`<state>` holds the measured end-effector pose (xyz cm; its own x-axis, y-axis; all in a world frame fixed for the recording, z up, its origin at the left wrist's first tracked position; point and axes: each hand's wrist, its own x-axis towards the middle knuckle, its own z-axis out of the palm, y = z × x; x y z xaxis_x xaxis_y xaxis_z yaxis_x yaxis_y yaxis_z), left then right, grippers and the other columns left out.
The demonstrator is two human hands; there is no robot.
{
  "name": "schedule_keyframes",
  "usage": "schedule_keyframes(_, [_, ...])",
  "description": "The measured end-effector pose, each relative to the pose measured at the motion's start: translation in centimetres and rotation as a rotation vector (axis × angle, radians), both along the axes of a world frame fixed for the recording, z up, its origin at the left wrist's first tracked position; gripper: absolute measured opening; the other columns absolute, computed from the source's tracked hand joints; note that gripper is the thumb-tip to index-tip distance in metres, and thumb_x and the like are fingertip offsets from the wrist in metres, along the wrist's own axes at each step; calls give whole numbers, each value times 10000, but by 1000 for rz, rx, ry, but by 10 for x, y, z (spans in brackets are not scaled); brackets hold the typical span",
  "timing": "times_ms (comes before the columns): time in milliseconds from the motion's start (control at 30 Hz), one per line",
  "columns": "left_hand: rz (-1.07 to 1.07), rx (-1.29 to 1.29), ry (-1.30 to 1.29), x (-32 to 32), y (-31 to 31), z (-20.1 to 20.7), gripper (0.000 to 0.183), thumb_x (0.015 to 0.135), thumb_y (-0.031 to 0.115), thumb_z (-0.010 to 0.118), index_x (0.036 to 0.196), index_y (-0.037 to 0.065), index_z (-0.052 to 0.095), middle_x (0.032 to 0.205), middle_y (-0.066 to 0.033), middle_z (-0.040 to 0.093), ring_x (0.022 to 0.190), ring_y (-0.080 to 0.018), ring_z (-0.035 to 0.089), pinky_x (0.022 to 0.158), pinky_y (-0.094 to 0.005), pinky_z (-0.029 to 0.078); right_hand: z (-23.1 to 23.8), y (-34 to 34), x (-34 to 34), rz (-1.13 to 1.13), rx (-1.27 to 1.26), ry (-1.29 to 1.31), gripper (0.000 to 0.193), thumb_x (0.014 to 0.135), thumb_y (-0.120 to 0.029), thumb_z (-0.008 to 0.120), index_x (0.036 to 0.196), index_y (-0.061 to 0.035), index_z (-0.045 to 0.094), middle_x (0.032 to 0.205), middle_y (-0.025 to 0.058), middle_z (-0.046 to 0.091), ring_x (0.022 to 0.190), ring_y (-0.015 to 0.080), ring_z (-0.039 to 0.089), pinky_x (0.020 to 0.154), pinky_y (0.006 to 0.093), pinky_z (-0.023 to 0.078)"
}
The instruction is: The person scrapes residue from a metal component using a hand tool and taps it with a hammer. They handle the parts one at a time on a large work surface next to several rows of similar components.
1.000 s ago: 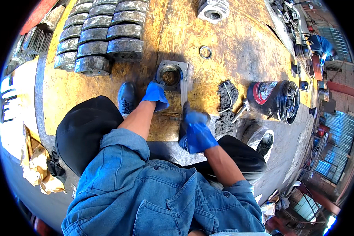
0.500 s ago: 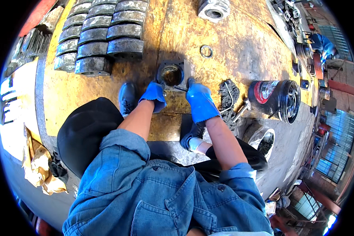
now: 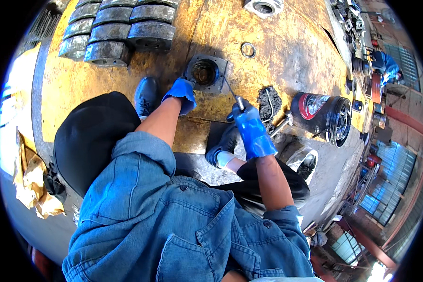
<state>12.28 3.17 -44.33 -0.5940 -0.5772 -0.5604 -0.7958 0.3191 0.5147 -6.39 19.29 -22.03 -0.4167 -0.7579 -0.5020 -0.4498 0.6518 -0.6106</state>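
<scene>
A square metal block with a round, dark-brown bore lies flat on the yellow worktop. My left hand, in a blue glove, grips the block at its near left corner; the fingertips are partly hidden. In a matching glove, my right hand is closed around a tool with a thin dark rod and a silvery grip. The rod slants up and left, its tip at the right side of the block; whether it touches cannot be made out. Beyond the block rests a small metal ring.
Rows of curved dark metal pieces stand far left. A second bored block is at the far edge. On the right are dark shavings, a tilted black bucket and a metal bar. Another person works far right.
My right hand has drawn back from the block, nearer to me and rightward, with the rod tool now showing in it. The left hand stays at the block's corner. The view has shifted slightly.
</scene>
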Motion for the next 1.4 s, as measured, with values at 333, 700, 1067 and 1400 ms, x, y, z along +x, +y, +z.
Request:
schedule_keyframes(333, [355,70,170,20,7,-29,534,941,428,557,1318,50,590,1292,-196,633,1183,-336,611,979,-392,501,9,56,48,-70,26,31,491,893,-136,656,1368,-53,562,986,174,709,916,270,706,771,355,547])
schedule_keyframes(700, [747,461,307,6,3,-51,407,983,347,599,1244,36,616,1105,-199,709,910,-287,717,738,-416,567,-45,68,78,119,246,185,597,909,-327,659,1395,-18,498,928,148,711,797,304,683,705,430,555])
schedule_keyframes(1067, [951,678,465,-11,10,29,321,968,231,651,1228,51,600,915,-146,712,575,-260,652,486,-398,506,-34,62,79,583,474,624,727,924,-258,547,1552,-50,246,1051,208,710,918,374,711,847,559,512])
schedule_keyframes(1400, [1050,688,522,-5,7,-3,305,967,253,661,1186,53,590,913,-130,698,554,-269,669,431,-382,518,-18,43,71,631,489,603,579,982,-223,449,1505,-23,305,1087,240,707,927,396,715,795,524,542])
